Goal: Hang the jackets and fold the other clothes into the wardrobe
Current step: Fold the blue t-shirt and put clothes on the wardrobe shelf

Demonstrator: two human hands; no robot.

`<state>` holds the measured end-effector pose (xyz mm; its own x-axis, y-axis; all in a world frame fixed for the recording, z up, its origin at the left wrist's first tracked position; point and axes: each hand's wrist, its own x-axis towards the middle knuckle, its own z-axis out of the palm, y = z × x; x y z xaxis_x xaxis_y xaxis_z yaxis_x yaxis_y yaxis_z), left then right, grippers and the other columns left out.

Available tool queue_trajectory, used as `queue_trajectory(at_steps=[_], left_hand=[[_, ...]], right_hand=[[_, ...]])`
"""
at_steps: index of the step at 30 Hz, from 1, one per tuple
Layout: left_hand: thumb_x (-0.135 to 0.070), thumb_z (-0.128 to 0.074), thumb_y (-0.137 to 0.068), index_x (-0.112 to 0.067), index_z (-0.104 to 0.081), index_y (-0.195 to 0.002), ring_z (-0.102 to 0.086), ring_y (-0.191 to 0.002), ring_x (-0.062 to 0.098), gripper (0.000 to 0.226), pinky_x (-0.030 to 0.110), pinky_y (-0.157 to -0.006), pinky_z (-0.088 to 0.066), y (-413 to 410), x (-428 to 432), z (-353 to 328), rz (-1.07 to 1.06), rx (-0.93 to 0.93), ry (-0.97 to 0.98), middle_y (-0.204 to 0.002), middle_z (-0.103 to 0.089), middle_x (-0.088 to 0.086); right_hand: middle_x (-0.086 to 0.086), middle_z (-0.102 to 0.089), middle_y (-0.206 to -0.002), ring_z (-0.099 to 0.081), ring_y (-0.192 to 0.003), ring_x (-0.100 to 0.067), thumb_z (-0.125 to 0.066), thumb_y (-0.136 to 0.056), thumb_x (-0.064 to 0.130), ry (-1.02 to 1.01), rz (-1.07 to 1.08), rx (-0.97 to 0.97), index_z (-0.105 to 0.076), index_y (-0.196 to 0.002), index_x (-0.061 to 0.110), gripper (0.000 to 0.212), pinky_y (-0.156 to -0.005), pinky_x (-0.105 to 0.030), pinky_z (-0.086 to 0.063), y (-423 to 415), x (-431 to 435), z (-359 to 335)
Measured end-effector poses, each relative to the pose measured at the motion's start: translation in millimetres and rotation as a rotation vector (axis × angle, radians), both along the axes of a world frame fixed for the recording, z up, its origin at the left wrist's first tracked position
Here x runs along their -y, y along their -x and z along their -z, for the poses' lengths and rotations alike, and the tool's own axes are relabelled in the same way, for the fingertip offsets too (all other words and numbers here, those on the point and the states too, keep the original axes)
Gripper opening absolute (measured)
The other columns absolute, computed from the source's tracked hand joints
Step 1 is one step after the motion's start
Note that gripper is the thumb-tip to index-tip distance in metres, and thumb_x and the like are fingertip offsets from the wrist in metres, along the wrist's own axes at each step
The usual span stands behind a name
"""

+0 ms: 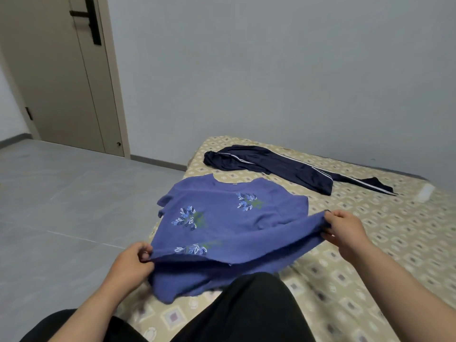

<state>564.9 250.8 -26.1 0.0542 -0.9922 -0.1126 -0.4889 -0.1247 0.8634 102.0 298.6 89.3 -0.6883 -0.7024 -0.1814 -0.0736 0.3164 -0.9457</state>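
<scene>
A blue-violet sweater (222, 218) with embroidered leaf sprigs lies on the bed (370, 243), neckline away from me. My left hand (133, 262) pinches its lower edge on the left. My right hand (345, 230) pinches the same edge on the right, and the stretch between them is lifted and drawn back over the body of the sweater. Part of the hem hangs below the raised fold. Dark navy track trousers (283, 166) with white side stripes lie crumpled farther back on the bed.
The bed has a beige patterned cover and meets the grey wall at the back. My knee in black trousers (246, 309) rests on its near corner. Grey tiled floor (61, 206) spreads to the left, with a closed door (61, 70) beyond. A small white object (425, 192) lies at the bed's right.
</scene>
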Motion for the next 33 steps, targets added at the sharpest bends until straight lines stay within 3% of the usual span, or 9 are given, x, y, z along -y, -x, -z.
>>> queue_trajectory(at_steps=[4, 9, 12, 17, 20, 22, 25, 29, 33], left_hand=[[0.008, -0.057, -0.063, -0.023, -0.058, -0.069, -0.061, -0.068, 0.024, 0.032, 0.025, -0.056, -0.041, 13, 0, 1, 0.188, 0.26, 0.104, -0.072, -0.063, 0.003], [-0.006, -0.05, -0.077, -0.031, -0.05, -0.08, -0.057, -0.09, 0.028, 0.025, 0.03, -0.071, -0.041, 22, -9, 25, 0.189, 0.502, -0.04, -0.095, -0.047, 0.002], [-0.019, -0.055, -0.08, -0.026, -0.054, -0.084, -0.06, -0.088, 0.021, 0.009, 0.026, -0.069, -0.042, 24, -15, 41, 0.295, 0.538, -0.172, -0.098, -0.061, 0.0], [0.004, -0.047, -0.085, -0.013, -0.059, -0.079, -0.062, -0.085, 0.028, 0.021, 0.029, -0.068, -0.039, 37, -15, 55, 0.1, 0.269, -0.184, -0.085, -0.067, 0.006], [0.013, -0.042, -0.085, 0.002, -0.056, -0.084, -0.059, -0.056, 0.029, 0.018, 0.025, -0.05, -0.049, 40, -13, 38, -0.111, -0.093, -0.204, -0.06, -0.063, 0.018], [0.01, -0.042, -0.089, 0.001, -0.053, -0.084, -0.057, -0.053, 0.027, 0.015, 0.037, -0.053, -0.053, 36, -6, 18, -0.18, -0.237, -0.187, -0.064, -0.061, 0.023], [0.01, -0.037, -0.091, -0.007, -0.051, -0.083, -0.046, -0.054, 0.021, 0.023, 0.031, -0.05, -0.043, 25, 7, -16, -0.184, -0.356, -0.107, -0.071, -0.05, 0.015], [0.001, -0.038, -0.098, -0.018, -0.053, -0.098, -0.049, -0.064, 0.022, 0.023, 0.023, -0.046, -0.05, 0, 22, -59, -0.224, -0.517, -0.023, -0.08, -0.053, 0.011], [0.003, -0.032, -0.098, -0.018, -0.053, -0.084, -0.062, -0.062, 0.021, 0.033, 0.02, -0.043, -0.052, -20, 34, -93, -0.263, -0.643, 0.076, -0.082, -0.054, 0.015]], right_hand=[[-0.011, -0.048, -0.071, -0.046, -0.069, -0.026, -0.057, -0.092, 0.015, -0.046, 0.054, -0.152, -0.053, -0.074, 0.01, 0.02, -0.068, -0.042, -0.044, 34, -20, 19], [-0.013, -0.05, -0.06, -0.046, -0.06, -0.025, -0.059, -0.091, 0.009, -0.221, 0.077, -0.272, -0.052, -0.065, 0.007, 0.027, -0.063, -0.037, -0.039, 48, -62, 73], [-0.011, -0.053, -0.057, -0.049, -0.058, -0.026, -0.057, -0.091, 0.008, -0.309, 0.045, -0.281, -0.05, -0.063, 0.007, 0.029, -0.061, -0.035, -0.041, 51, -84, 100], [-0.014, -0.06, -0.066, -0.053, -0.065, -0.029, -0.05, -0.099, 0.013, -0.439, 0.018, -0.358, -0.056, -0.068, 0.001, 0.033, -0.056, -0.035, -0.031, 55, -104, 122], [-0.017, -0.057, -0.075, -0.051, -0.074, -0.029, -0.043, -0.101, 0.009, -0.528, -0.05, -0.336, -0.054, -0.069, 0.002, 0.035, -0.063, -0.036, -0.03, 52, -105, 126], [-0.014, -0.05, -0.061, -0.043, -0.059, -0.024, -0.036, -0.103, 0.009, -0.492, -0.127, -0.212, -0.044, -0.069, 0.003, 0.035, -0.058, -0.035, -0.032, 42, -102, 125], [-0.007, -0.031, -0.06, -0.026, -0.053, -0.015, -0.023, -0.107, 0.013, -0.341, -0.156, -0.107, -0.034, -0.084, 0.014, 0.026, -0.05, -0.029, -0.025, 30, -95, 116], [-0.013, -0.05, -0.066, -0.044, -0.059, -0.021, -0.035, -0.105, 0.013, -0.108, -0.119, 0.036, -0.053, -0.082, 0.004, 0.031, -0.057, -0.033, -0.041, 20, -77, 83], [-0.002, -0.057, -0.056, -0.05, -0.053, -0.014, -0.061, -0.091, 0.004, -0.029, -0.165, -0.151, -0.051, -0.075, 0.008, 0.02, -0.051, -0.021, -0.044, 17, -72, 53]])
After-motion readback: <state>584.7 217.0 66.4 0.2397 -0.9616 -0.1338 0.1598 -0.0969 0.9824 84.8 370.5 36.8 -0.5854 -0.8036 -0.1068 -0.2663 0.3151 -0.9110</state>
